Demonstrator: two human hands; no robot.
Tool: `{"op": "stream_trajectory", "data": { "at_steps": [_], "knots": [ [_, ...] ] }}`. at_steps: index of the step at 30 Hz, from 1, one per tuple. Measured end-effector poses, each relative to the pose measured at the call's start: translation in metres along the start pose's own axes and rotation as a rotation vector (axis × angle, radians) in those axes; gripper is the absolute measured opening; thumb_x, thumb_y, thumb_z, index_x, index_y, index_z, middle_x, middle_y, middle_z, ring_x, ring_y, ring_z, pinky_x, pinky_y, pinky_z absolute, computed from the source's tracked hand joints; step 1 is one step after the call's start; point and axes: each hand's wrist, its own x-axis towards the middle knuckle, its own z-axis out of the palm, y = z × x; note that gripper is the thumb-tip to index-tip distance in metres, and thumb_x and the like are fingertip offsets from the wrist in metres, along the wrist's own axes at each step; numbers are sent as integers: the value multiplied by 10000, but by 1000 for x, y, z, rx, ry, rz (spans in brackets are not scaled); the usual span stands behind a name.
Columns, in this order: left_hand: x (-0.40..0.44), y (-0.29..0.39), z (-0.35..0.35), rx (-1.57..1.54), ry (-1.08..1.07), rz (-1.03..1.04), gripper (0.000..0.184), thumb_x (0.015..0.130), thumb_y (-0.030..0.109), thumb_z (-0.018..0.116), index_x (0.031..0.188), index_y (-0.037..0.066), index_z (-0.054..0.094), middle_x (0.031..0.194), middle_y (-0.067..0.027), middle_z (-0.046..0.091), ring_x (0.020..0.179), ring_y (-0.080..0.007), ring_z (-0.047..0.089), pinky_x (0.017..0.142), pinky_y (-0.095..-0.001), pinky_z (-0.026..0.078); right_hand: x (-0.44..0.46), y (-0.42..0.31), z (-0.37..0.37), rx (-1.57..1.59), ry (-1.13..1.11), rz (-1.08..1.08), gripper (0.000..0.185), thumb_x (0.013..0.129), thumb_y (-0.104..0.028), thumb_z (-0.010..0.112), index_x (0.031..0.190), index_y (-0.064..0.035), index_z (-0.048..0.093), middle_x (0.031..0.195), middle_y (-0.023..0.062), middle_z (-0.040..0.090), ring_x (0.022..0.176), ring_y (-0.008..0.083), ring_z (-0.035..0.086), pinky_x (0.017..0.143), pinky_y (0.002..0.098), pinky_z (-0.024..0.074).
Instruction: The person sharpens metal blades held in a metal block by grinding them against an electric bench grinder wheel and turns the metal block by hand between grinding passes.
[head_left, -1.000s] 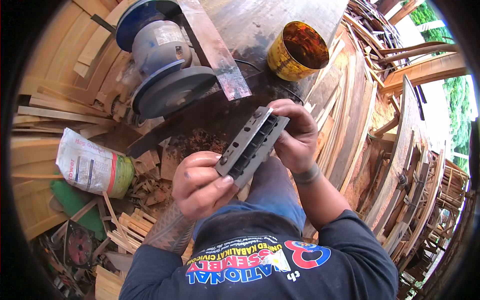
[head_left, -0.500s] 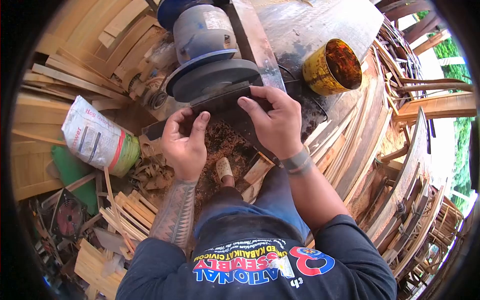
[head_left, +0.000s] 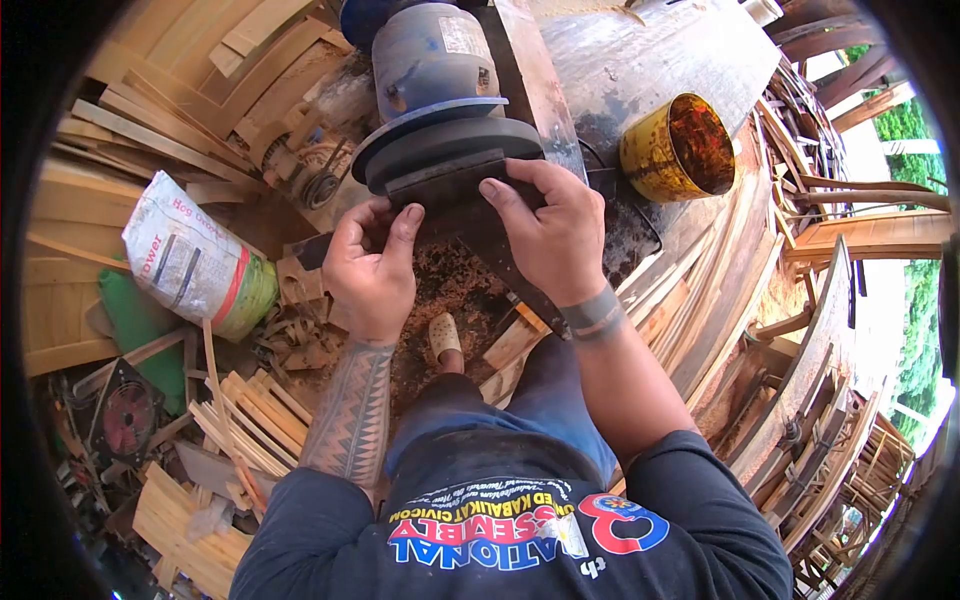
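**Grinding wheel (head_left: 460, 138) now has the metal piece (head_left: 448, 192) right up at it**

Biggest stuff first: the dusty tabletop (head_left: 650, 60) sits a bit further right in view than it did a second ago, with the blue-and-grey grinder motor (head_left: 425, 70) on it. The printed sack (head_left: 195, 255) off to the left hasn't really gone anywhere, and the stained yellow tin (head_left: 655, 165) is still right of the grinder.

Real change is the piece. A second ago it was tilted over the lap, slots and bolt heads showing. Now it's out in front at the near side of the wheel, much like half a second ago. From here it's just a dark, flat, straight-edged bar with a thin greyer strip along the far edge, slanting up to the right. Slots are out of sight now, and I can't tell if the edge actually touches the wheel.

Left hand (head_left: 370, 275) pinches the left end, thumb nearest the camera, fingers curled. Right hand (head_left: 555, 230) does the same on the right end, index finger stretched along it, thumb just below. Gap between the hands is all bar.
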Motion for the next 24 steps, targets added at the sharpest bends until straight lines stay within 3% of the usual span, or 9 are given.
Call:
{"op": "stream_trajectory", "data": {
  "at_steps": [14, 17, 20, 23, 24],
  "knots": [
    [8, -2, -1, 50, -20, 29, 310, 989, 151, 876, 1165, -50, 719, 1060, -63, 766, 957, -118, 691, 886, -277, 560, 4, 2, 8, -14, 43, -24, 304, 884, -209, 914, 1058, 20, 813, 943, 195, 805, 819, 265, 794, 770, 360, 603],
    [10, 1, -1, 118, -11, 88, 304, 979, 175, 888, 1129, -42, 736, 1039, -64, 771, 946, -122, 687, 882, -283, 557, 4, 3, 9, -9, 41, -24, 308, 885, -208, 913, 1062, 23, 811, 945, 194, 805, 820, 261, 793, 772, 356, 603],
    [13, 3, 2, 147, 13, 136, 299, 972, 158, 891, 1114, -58, 742, 957, -83, 770, 852, -132, 691, 802, -302, 573, 5, 0, 7, -20, 19, 11, 307, 888, -202, 911, 1066, 27, 809, 949, 194, 807, 824, 247, 794, 776, 346, 603],
    [14, 4, 3, 282, 17, 180, 312, 952, 181, 910, 1091, -50, 752, 933, -84, 771, 817, -132, 688, 775, -304, 573, 4, 3, 6, 8, -1, 63, 284, 905, -226, 869, 1043, 9, 790, 1020, 200, 795, 924, 380, 769, 832, 438, 602],
    [15, 3, 3, 271, 19, 185, 315, 947, 186, 914, 1087, -47, 755, 928, -86, 771, 808, -135, 689, 769, -306, 573, 5, 2, 5, 8, 0, 63, 281, 906, -225, 868, 1040, 9, 789, 1018, 201, 794, 921, 381, 768, 831, 438, 602]
  ]
}}
